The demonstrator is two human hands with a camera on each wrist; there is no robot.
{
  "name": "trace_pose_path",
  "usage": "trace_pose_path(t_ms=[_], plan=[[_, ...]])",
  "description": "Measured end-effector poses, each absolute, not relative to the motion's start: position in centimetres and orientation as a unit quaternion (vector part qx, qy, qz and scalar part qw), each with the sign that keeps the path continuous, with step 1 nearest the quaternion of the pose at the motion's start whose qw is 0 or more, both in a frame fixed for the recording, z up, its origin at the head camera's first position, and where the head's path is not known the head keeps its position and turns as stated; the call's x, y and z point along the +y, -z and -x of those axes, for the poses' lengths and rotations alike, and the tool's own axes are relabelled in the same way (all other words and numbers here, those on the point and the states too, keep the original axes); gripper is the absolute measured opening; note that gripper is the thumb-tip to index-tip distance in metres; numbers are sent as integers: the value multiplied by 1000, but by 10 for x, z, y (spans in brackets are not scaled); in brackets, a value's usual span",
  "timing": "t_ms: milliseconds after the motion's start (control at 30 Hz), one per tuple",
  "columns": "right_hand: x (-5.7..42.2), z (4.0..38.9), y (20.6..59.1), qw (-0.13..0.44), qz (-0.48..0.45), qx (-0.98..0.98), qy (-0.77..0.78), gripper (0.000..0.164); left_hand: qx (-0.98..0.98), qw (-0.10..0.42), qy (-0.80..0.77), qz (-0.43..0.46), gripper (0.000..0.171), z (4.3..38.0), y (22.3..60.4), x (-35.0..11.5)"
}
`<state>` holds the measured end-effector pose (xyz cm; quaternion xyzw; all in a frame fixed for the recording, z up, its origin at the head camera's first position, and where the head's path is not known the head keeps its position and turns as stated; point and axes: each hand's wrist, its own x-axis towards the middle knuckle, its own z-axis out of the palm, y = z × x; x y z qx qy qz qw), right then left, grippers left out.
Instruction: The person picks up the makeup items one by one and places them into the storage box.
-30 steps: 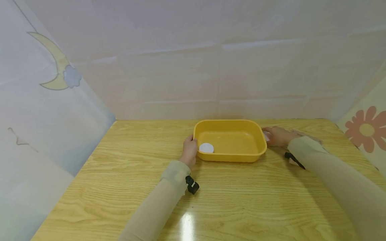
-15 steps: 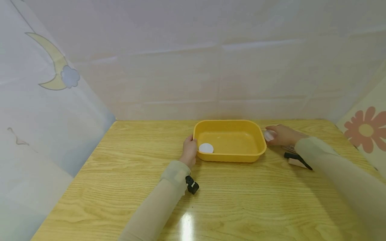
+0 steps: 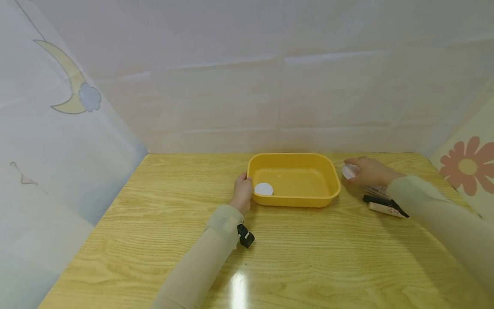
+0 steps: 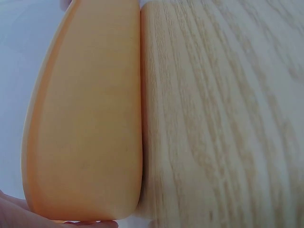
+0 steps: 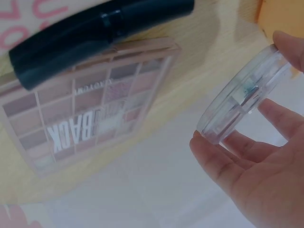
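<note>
My left hand [image 3: 242, 193] grips the left side of a yellow plastic basin [image 3: 297, 203]. In the left wrist view the basin's outer wall [image 4: 90, 114] fills the left half, with fingers at its bottom end. A white round thing [image 3: 264, 189] lies inside the basin at the front left corner. To the right of the basin, my right hand [image 3: 372, 171] holds a round case [image 3: 350, 171] above the table. The right wrist view shows that this case [image 5: 242, 92] is clear plastic, pinched between thumb and fingers and tilted; what it contains is unclear.
By my right forearm lie an eyeshadow palette [image 5: 90, 104], a black tube [image 5: 104, 35] and a pale pink box [image 3: 386, 210] with lettering. Behind the wooden table [image 3: 185, 171] hangs a pale sheet [image 3: 216, 98].
My right hand has moved right, away from the basin's right rim, with the round case in it. More of the palette, tube and pink box shows. The left hand stays in place.
</note>
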<state>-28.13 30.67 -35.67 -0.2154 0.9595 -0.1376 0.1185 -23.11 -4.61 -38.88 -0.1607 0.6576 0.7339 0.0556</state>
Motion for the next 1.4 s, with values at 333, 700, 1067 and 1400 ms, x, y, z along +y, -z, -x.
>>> trace_pose_path(t_ms=[333, 700, 1067, 1400], plan=[[301, 271, 343, 104, 216, 962, 129, 73, 659, 54, -733, 160, 45, 231, 388, -47], [296, 262, 329, 99, 214, 965, 117, 73, 657, 58, -735, 155, 46, 232, 390, -48], [288, 254, 324, 86, 222, 965, 115, 72, 659, 54, -736, 149, 46, 230, 392, -49], [275, 248, 321, 49, 250, 961, 107, 68, 656, 54, -737, 150, 46, 229, 392, -49]])
